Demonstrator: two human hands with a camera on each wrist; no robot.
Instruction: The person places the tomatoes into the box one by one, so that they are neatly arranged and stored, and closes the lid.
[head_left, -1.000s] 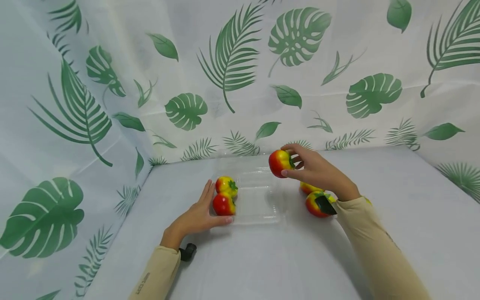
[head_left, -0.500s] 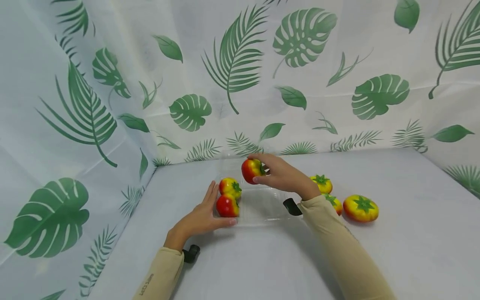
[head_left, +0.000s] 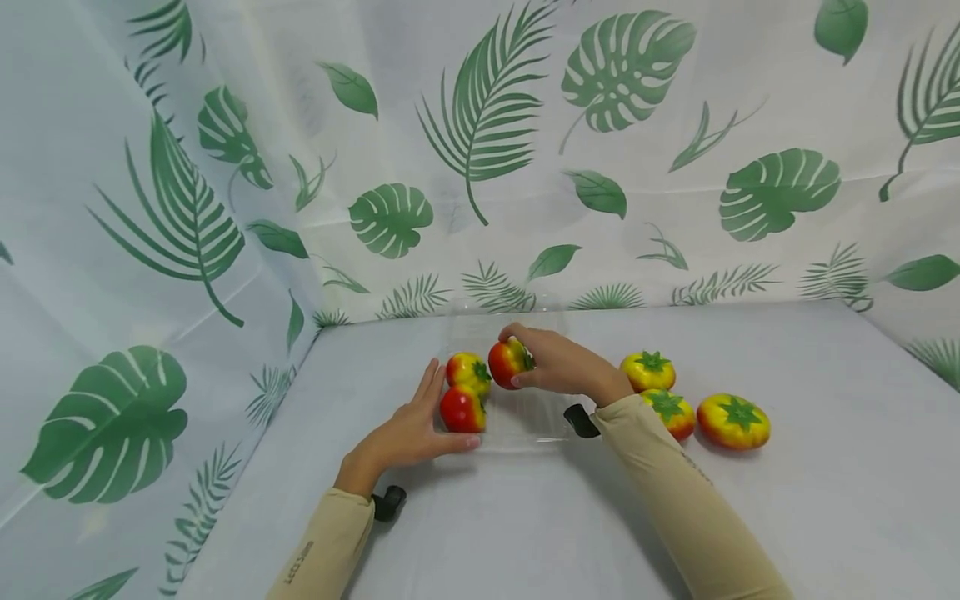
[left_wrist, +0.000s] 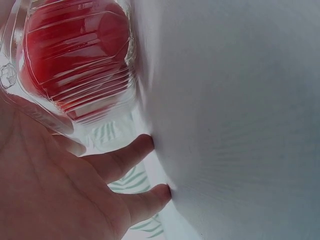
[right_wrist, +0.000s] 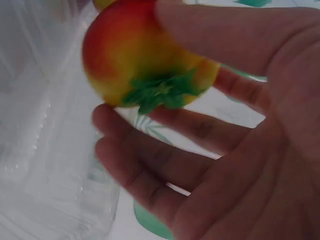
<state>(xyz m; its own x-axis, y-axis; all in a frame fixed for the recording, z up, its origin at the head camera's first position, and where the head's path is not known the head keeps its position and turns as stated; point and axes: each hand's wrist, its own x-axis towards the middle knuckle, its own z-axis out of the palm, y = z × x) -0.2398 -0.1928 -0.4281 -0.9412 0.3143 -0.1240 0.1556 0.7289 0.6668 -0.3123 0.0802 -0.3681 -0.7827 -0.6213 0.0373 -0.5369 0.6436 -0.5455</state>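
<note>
A clear plastic box [head_left: 525,429] sits mid-table in the head view, its lid [head_left: 543,304] raised at the back. At its left end lie two red-and-yellow tomatoes, a far one [head_left: 467,371] and a near one [head_left: 461,410]. Straight, spread fingers of my left hand [head_left: 408,429] rest against that end, thumb along the front; in the left wrist view, two fingertips meet the white table surface [left_wrist: 225,110]. My right hand [head_left: 558,362] holds another tomato [right_wrist: 145,55] between thumb and fingers over the box, beside the far one. Its green leafy top faces the palm.
On the table right of the box sit three more tomatoes: a back one [head_left: 648,369], a front one [head_left: 670,412] partly behind the right sleeve, and a right one [head_left: 733,422]. A leaf-printed white curtain [head_left: 480,167] stands behind and at the sides.
My right hand has carried its tomato left from near the loose ones, then lowered it into the box's area. The left hand has stayed at the box's left end.
</note>
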